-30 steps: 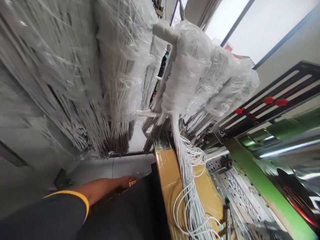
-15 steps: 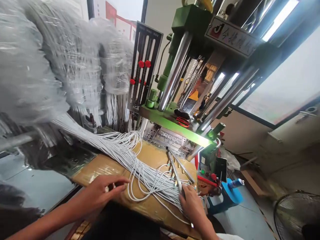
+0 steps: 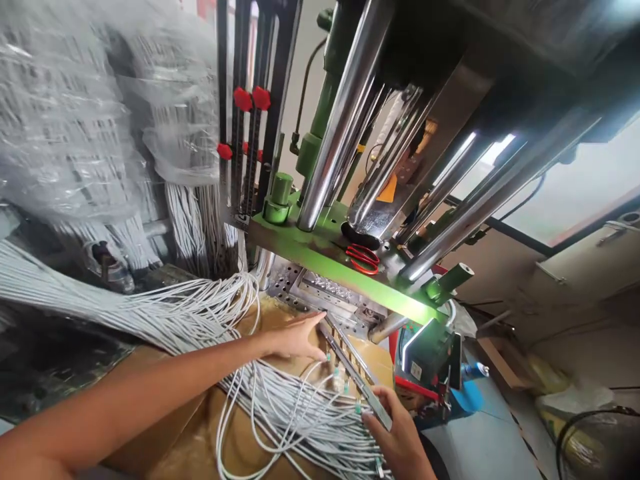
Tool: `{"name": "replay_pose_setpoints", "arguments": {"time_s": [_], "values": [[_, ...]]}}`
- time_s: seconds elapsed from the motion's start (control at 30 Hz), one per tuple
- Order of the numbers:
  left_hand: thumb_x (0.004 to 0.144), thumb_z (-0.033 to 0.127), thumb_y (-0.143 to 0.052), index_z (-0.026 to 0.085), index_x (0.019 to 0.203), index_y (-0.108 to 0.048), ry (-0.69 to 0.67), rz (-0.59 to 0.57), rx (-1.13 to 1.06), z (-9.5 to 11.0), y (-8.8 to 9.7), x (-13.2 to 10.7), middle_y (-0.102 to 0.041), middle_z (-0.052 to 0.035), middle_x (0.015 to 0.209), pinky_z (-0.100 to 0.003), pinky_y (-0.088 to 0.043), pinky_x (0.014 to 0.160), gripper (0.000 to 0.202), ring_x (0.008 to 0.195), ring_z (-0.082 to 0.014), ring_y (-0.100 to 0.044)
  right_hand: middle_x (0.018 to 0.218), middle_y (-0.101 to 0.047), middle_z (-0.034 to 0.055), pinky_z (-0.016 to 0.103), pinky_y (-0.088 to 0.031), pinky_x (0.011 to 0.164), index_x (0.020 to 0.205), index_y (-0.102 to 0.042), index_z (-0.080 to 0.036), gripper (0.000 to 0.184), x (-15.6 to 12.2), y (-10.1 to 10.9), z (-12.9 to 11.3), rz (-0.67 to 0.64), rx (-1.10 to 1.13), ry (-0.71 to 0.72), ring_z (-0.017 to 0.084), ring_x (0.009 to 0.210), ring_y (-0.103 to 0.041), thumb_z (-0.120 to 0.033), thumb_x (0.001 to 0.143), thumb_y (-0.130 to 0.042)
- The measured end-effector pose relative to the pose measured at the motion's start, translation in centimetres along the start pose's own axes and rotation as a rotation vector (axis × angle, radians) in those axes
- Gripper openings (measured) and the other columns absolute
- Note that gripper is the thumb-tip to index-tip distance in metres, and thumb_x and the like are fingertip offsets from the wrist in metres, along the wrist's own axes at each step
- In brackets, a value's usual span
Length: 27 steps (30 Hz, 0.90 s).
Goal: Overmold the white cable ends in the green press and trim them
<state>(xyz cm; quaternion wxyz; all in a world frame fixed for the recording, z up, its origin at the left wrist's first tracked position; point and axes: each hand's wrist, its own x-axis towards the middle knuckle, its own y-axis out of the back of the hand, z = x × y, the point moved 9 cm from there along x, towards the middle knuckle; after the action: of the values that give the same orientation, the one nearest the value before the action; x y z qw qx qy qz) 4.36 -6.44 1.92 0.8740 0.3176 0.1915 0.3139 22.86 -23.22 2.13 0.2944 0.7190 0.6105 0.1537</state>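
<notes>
A long steel clamp bar (image 3: 353, 370) lies slanted across a loose mass of white cables (image 3: 285, 417), with small teal-tipped cable ends (image 3: 345, 385) along it. My right hand (image 3: 395, 433) is shut on the bar's lower end. My left hand (image 3: 293, 337) reaches across the cables, fingers flat and together, with its fingertips close to the bar's upper end and the edge of a perforated steel mould plate (image 3: 325, 293). The left hand holds nothing.
A green-bedded press (image 3: 320, 250) with chrome columns (image 3: 340, 127) rises just beyond the plate. Red-handled scissors (image 3: 363, 259) lie on its bed. Plastic-wrapped cable bundles (image 3: 85, 113) hang at left. A tape-covered cardboard surface (image 3: 373, 357) lies under the cables.
My view has moved closer to the press. My left hand has moved off the cables toward the mould plate. My right hand has swung the steel bar's lower end further right.
</notes>
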Motion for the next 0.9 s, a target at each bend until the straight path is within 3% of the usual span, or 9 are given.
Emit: {"name": "replay_pose_setpoints", "arguments": {"time_s": [0.13,0.27,0.4,0.57,0.77,0.9], "values": [[0.058,0.057,-0.074,0.016,0.149,-0.021,0.020,-0.037,-0.005,-0.9,-1.0,0.8,-0.019,-0.0121,0.156,-0.042,-0.022,0.116,0.113,0.143,-0.0308,-0.018,0.116,-0.068,0.0082,0.031,-0.051,0.085,0.118,-0.062,-0.018,0.054,0.5,0.6,-0.5,0.016,0.109,-0.099,0.027,0.107,-0.061,-0.026,0.065,-0.069],[0.057,0.058,-0.075,0.019,0.144,-0.036,-0.024,0.034,0.053,-1.1,-1.4,1.0,-0.028,-0.0117,0.153,-0.045,-0.021,0.117,0.102,0.141,-0.0324,-0.025,0.105,-0.072,0.0070,0.034,-0.052,0.085,0.110,-0.069,-0.018,0.044,0.9,0.2,-0.9,-0.019,0.288,-0.080,0.027,0.097,-0.065,-0.031,0.067,-0.072],[0.059,0.056,-0.074,0.024,0.135,-0.049,0.000,0.110,0.080,-1.2,-1.1,-0.1,-0.037,-0.0109,0.149,-0.047,-0.029,0.113,0.086,0.136,-0.0330,-0.033,0.102,-0.073,0.0065,0.034,-0.053,0.086,0.105,-0.072,-0.018,0.047,0.6,-0.7,0.2,0.005,0.428,-0.078,0.028,0.095,-0.066,-0.039,0.063,-0.079],[0.058,0.046,-0.075,0.022,0.120,-0.062,0.000,0.196,0.119,-0.6,-0.3,-2.8,-0.053,-0.0107,0.133,-0.042,-0.038,0.106,0.068,0.123,-0.0310,-0.047,0.088,-0.075,0.0055,0.030,-0.056,0.076,0.102,-0.073,-0.018,0.051,-0.3,-2.2,1.7,0.015,0.376,-0.156,0.025,0.081,-0.068,-0.034,0.055,-0.084],[0.059,0.039,-0.075,0.020,0.122,-0.060,0.038,0.274,0.011,-1.5,0.5,-4.4,-0.050,-0.0110,0.132,-0.038,-0.039,0.106,0.068,0.123,-0.0295,-0.048,0.086,-0.075,0.0069,0.032,-0.056,0.075,0.096,-0.075,-0.017,0.049,0.2,-2.2,-0.7,0.031,0.311,-0.133,0.028,0.082,-0.068,-0.037,0.052,-0.083],[0.060,0.033,-0.074,0.020,0.124,-0.059,0.048,0.334,-0.085,-2.0,1.3,-5.2,-0.048,-0.0105,0.135,-0.038,-0.041,0.105,0.067,0.121,-0.0293,-0.050,0.088,-0.074,0.0069,0.031,-0.056,0.068,0.102,-0.073,-0.015,0.057,0.8,-2.6,-1.6,-0.021,0.311,-0.119,0.027,0.078,-0.067,-0.046,0.054,-0.081]]}}
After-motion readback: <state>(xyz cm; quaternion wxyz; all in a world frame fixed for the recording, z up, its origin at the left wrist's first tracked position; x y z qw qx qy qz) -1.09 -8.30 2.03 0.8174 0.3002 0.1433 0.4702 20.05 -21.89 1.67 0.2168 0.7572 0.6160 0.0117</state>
